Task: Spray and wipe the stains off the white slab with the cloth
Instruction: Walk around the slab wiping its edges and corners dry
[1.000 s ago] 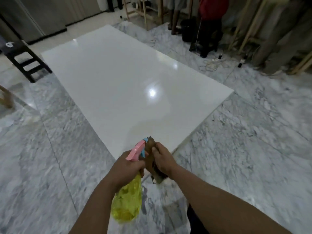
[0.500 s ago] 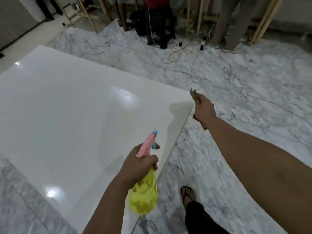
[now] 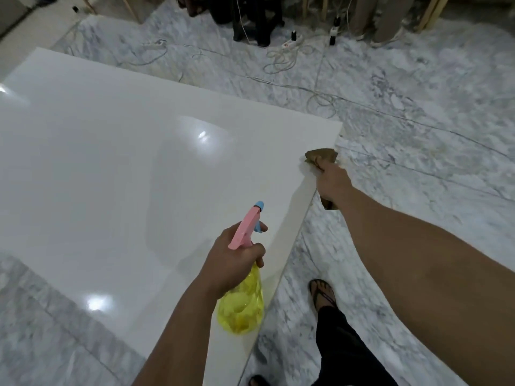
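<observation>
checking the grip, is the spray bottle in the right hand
No, the left hand grips the spray bottle; the right hand holds the cloth.

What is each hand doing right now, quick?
Left hand: grips the spray bottle, finger on the trigger.
Right hand: grips the cloth at the slab's edge.

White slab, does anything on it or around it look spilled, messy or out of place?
A faint yellowish smear marks the white slab by its right edge, at the cloth. Loose cables lie tangled on the floor beyond.
</observation>
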